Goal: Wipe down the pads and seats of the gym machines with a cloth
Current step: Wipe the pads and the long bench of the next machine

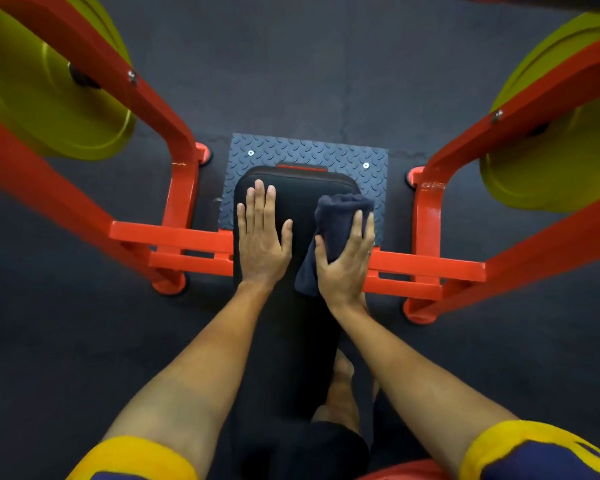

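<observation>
A long black pad (300,202) of a red gym machine runs away from me down the middle of the view. My left hand (262,237) lies flat on its left side, fingers straight and together. My right hand (345,261) presses a dark navy cloth (340,216) onto the pad's right edge, fingers spread over the bunched cloth and thumb along its left side. Part of the cloth hangs out below my palm. The near stretch of the pad is hidden between my forearms.
Red steel frame arms (174,244) (426,268) flank the pad on both sides, with yellow-green weight plates (49,109) (551,157) hung outside them. A dark checker-plate footplate (309,154) lies beyond the pad. Dark rubber flooring (309,64) surrounds the machine. My bare leg shows below.
</observation>
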